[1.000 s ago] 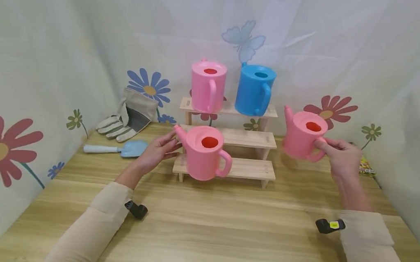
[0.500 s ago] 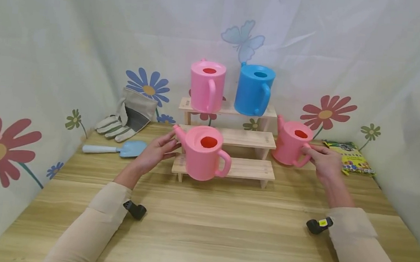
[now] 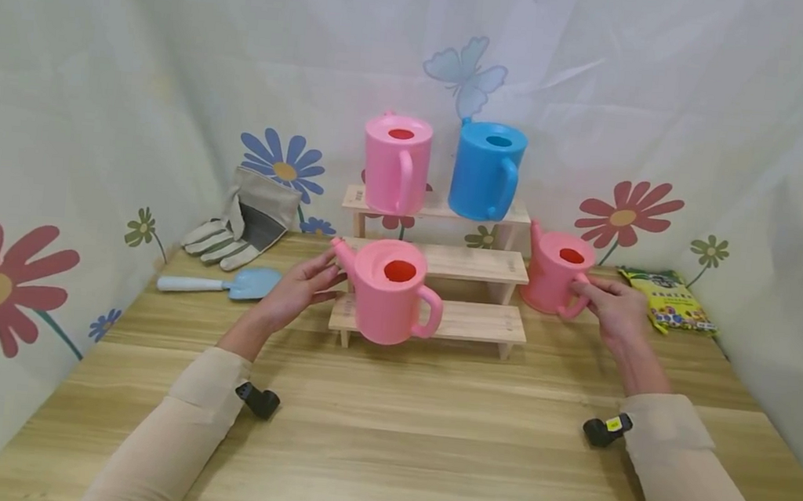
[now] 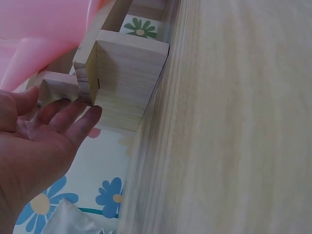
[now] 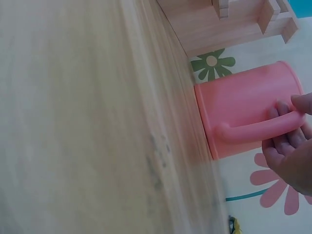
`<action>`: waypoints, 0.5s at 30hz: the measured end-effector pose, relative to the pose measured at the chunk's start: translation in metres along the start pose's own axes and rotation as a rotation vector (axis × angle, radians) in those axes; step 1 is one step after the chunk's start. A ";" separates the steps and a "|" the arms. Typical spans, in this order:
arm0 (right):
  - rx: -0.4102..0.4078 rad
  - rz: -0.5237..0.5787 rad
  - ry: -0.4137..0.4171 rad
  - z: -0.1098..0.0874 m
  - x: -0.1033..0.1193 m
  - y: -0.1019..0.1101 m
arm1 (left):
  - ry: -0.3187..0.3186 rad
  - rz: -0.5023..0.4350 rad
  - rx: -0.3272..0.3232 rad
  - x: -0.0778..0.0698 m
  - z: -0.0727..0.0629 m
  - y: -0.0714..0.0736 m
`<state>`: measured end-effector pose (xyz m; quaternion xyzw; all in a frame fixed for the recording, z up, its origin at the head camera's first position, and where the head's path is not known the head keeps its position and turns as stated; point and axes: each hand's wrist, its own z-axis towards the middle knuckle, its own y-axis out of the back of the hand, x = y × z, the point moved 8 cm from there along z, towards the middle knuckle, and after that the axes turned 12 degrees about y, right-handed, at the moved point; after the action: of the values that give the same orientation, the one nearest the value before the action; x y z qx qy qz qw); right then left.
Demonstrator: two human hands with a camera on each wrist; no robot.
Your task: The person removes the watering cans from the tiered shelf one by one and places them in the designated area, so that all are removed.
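Observation:
My right hand [image 3: 623,311] holds a coral-pink watering can [image 3: 554,274] by its handle, thumb on top and fingers through the loop. The can is upright on the table beside the rack, as the right wrist view shows. My left hand [image 3: 301,294] is at the left end of the wooden stepped rack [image 3: 467,316], its fingertips at the end of a board [image 4: 87,83], fingers loosely bent. Close by, another coral-pink watering can [image 3: 388,304] rests on the lowest step, spout toward that hand. On the top step are a pink watering can [image 3: 383,166] and a blue watering can [image 3: 477,174].
To the left on the wooden table [image 3: 399,455] lie a trowel [image 3: 255,284] with a pale blue blade and a pair of gardening gloves [image 3: 263,208]. A yellow printed packet [image 3: 676,304] is at the right, behind my right hand. A flowered curtain hangs behind everything.
My right hand has brought its watering can left and down, from the air to the table next to the rack, uncovering the yellow packet. The left hand has stayed in place.

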<state>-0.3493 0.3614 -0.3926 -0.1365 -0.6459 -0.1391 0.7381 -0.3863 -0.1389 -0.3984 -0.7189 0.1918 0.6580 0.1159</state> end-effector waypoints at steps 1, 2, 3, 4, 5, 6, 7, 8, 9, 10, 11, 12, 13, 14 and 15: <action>0.003 0.004 0.001 0.000 0.000 -0.001 | 0.000 0.001 0.000 0.000 0.000 0.000; 0.006 0.005 0.003 0.000 0.000 -0.001 | 0.002 -0.001 -0.001 0.000 -0.001 0.000; 0.008 0.010 0.006 0.000 0.000 -0.002 | -0.001 0.002 0.003 0.000 -0.001 0.000; 0.012 0.010 0.008 0.000 0.000 -0.002 | -0.001 0.002 0.004 0.000 -0.002 -0.001; 0.016 0.010 0.009 0.000 0.000 -0.003 | -0.001 0.003 0.005 0.000 -0.002 -0.001; 0.019 0.010 0.009 0.001 -0.001 -0.003 | 0.000 0.005 0.004 0.000 -0.002 -0.001; 0.023 0.006 0.011 0.001 -0.001 -0.003 | 0.000 0.007 0.005 0.000 -0.002 -0.001; 0.026 -0.004 0.013 0.001 -0.002 -0.003 | 0.001 0.007 0.006 0.000 -0.002 -0.001; 0.028 -0.010 0.015 0.001 -0.002 -0.003 | 0.002 0.008 0.006 0.000 -0.002 -0.001; 0.027 -0.013 0.017 0.002 -0.003 -0.003 | 0.006 0.007 0.004 0.001 -0.002 -0.001; 0.025 -0.011 0.019 0.002 -0.003 -0.003 | 0.009 0.007 0.001 0.001 -0.002 -0.001; 0.023 -0.010 0.022 0.003 -0.003 -0.003 | 0.009 0.007 0.002 0.000 -0.001 -0.001; 0.021 -0.007 0.024 0.003 -0.004 -0.003 | 0.005 0.008 0.006 0.000 -0.001 -0.001; 0.019 -0.013 0.027 0.003 -0.004 -0.002 | 0.007 0.005 0.006 0.000 -0.001 -0.001; 0.019 -0.005 0.029 0.003 -0.003 -0.003 | 0.007 0.005 0.008 0.000 0.000 -0.001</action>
<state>-0.3534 0.3601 -0.3955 -0.1257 -0.6369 -0.1367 0.7482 -0.3853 -0.1378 -0.3982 -0.7203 0.1965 0.6550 0.1165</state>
